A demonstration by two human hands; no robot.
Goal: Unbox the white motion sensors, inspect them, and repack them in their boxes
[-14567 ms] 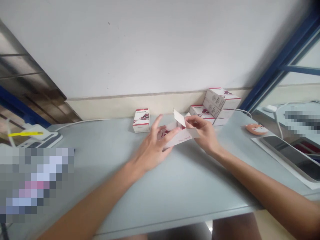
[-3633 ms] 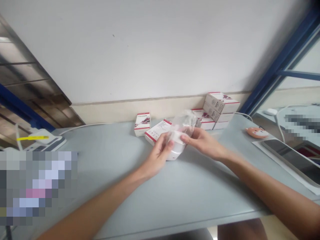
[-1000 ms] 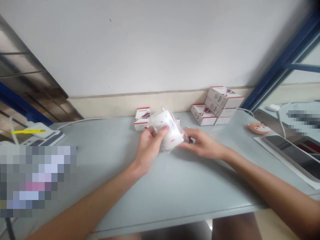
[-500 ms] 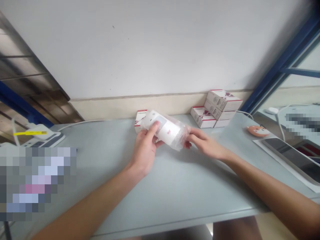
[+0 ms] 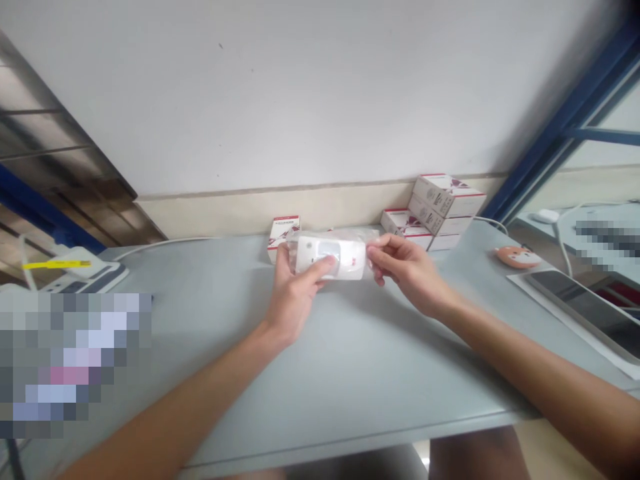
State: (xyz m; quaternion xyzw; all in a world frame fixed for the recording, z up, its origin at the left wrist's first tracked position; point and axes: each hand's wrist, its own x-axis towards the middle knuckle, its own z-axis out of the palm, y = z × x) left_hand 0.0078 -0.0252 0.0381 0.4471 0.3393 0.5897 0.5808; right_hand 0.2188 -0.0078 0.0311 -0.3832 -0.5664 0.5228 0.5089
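Observation:
A white plastic device [image 5: 330, 257] wrapped in a clear plastic bag is held level above the grey table [image 5: 320, 373]. My left hand [image 5: 295, 293] grips its left end, thumb across the front. My right hand [image 5: 407, 270] pinches the bag at the device's right end. Behind the device, a small white and red box [image 5: 283, 233] stands near the wall.
Several white and red boxes [image 5: 440, 207] are stacked at the back right against the wall. An orange cartoon-faced item [image 5: 517, 257] and a tablet [image 5: 585, 313] lie to the right. A scale with a yellow tag [image 5: 70, 267] sits at the left. A blue frame rises at the right.
The bagged device has turned from tilted to level, its front now facing me. My right hand has risen from the table to pinch the bag's right end.

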